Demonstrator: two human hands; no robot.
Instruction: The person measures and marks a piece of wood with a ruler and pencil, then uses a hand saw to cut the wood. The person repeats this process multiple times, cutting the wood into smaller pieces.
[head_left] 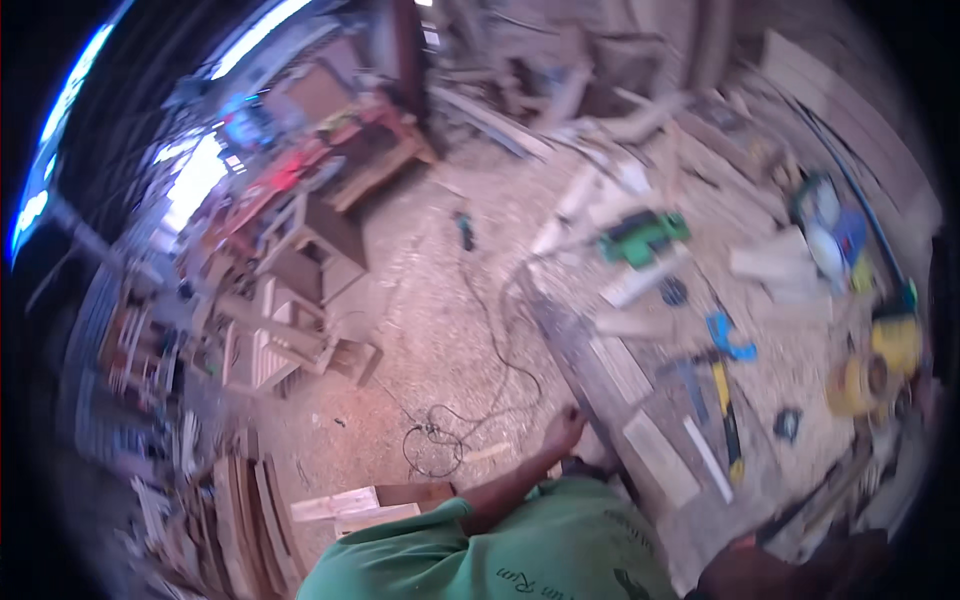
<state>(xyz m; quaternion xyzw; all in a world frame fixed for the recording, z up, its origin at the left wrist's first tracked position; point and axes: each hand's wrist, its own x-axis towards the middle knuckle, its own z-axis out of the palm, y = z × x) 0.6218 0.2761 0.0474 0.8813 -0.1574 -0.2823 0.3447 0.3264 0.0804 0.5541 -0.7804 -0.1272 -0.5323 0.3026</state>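
Note:
My left hand (564,428) is by the near end of a dark plank bench (560,335); its fingers look bent but are too blurred to read. My right arm (770,570) enters at the lower right beside a small red object, its fingers not clearly visible. On the bench lie pale boards (660,460), a white strip (707,460) and a tool with a yellow-and-black handle (728,420). A blue tool (730,340) and a green power tool (640,240) lie among wood shavings to the right.
Wooden stool frames (300,330) and a long workbench (370,160) stand at the left. A cord (500,360) and a small tool (464,232) lie on the shaving-covered floor. Stacked boards (240,520) are at the lower left, yellow containers (850,390) at the right.

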